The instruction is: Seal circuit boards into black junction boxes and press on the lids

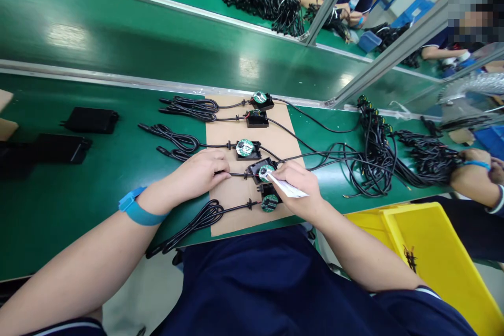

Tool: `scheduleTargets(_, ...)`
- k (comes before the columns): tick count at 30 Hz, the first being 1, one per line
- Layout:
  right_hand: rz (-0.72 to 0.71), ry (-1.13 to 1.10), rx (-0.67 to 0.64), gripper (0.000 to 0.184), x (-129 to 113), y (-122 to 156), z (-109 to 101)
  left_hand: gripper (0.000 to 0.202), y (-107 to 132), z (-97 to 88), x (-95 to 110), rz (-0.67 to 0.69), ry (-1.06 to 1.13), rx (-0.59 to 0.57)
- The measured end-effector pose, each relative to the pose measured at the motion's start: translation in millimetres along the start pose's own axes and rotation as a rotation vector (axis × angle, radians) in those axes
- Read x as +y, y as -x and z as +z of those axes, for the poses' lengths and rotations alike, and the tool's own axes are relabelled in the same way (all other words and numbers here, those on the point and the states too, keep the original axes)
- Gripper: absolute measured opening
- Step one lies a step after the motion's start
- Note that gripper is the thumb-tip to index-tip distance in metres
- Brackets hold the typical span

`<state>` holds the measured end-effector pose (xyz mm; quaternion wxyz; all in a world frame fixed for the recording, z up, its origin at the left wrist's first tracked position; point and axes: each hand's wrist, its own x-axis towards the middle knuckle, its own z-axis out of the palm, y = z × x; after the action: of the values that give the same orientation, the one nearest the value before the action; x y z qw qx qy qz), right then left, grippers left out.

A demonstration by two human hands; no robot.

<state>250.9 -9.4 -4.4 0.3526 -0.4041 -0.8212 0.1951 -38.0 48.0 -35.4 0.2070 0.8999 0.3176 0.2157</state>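
My left hand [207, 170] is closed on a black cable [238, 175] that runs into a small open black housing [256, 168]. Over that housing, my right hand [297, 186] pinches a flat white pointed piece [289, 188], its exact kind unclear. Its tip meets a round green circuit board [266, 172]. Nearer me, another round board [270, 203] lies by its black housing. Farther off, a board [244, 147] rests on a third housing, and more cabled housings [258, 119] stand behind. Brown cardboard [232, 215] lies beneath them all.
Black boxes [91, 119] lie at left on the green table [118, 168]. A heap of black cables [374, 152] is at right, beside a co-worker's hand [474, 168]. A yellow bin [441, 252] stands below the edge. Metal rails [157, 84] run behind; other people work beyond.
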Motion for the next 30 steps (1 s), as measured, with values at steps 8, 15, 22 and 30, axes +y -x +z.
scheduleTargets(8, 0.038, 0.04, -0.005, 0.021, 1, 8, -7, 0.018, 1, 0.7, -1, -0.012, 0.048, 0.009)
scheduleTargets(15, 0.015, 0.058, 0.012, 0.018, 2, 7, -8, 0.018, 0, 0.8, -2, -0.02, 0.006, -0.012)
scheduleTargets(22, -0.006, 0.064, 0.003, 0.017, 0, 11, -15, 0.016, 0, 1.3, -2, -0.014, 0.03, -0.006)
scheduleTargets(30, 0.002, 0.06, 0.066, 0.014, 5, 17, -17, 0.022, 0, 0.7, -6, -0.014, 0.037, -0.009)
